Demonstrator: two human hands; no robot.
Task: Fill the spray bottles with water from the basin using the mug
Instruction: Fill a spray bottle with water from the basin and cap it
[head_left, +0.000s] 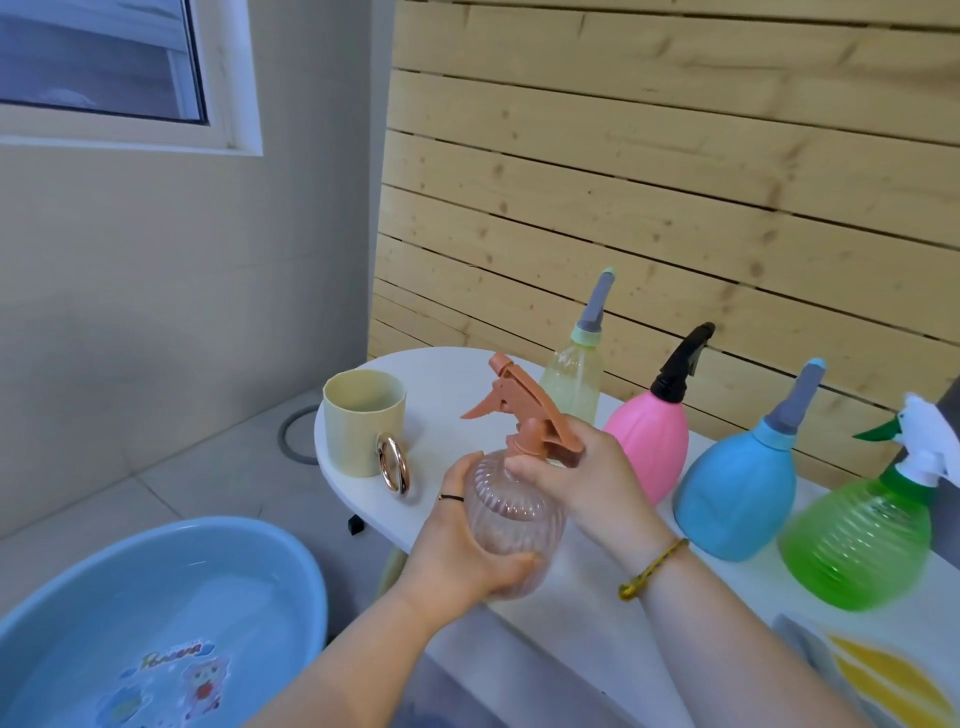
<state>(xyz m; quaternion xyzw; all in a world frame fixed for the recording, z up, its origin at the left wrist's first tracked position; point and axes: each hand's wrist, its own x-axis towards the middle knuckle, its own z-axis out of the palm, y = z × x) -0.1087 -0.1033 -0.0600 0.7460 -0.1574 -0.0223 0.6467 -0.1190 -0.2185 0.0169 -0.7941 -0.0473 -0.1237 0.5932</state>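
The clear pinkish ribbed spray bottle (511, 519) is held up between both hands over the near edge of the white bench (452, 374), to the right of the basin. Its long axis runs close to upright, with the top leaning a little to the left. Its terracotta trigger head (524, 410) is seated on the neck. The nozzle and the trigger lever both point left, toward the mug.

The left hand (457, 551) cups the round body from the left and below, with fingers curled under the base and the thumb up along the side. The right hand (587, 483) is closed round the collar and the back of the trigger head, with its fingertips on the bottle's shoulder. A thin dark band (451, 498) sits on the left wrist and a yellow braided bracelet (652, 569) on the right.

The cream mug (363, 431) stands upright at the left end of the bench, its gold ring handle facing the camera. Four more bottles stand in a row along the back, against the wooden slat wall (675, 156). From the left they are a pale yellow-green one with a grey spout (571, 384), a pink one with a black trigger head (649, 447), a blue one with a grey spout (737, 499) and a green one with a white head (862, 540).

The blue basin (249, 545) sits low at the bottom left with water in it and cartoon stickers on its floor
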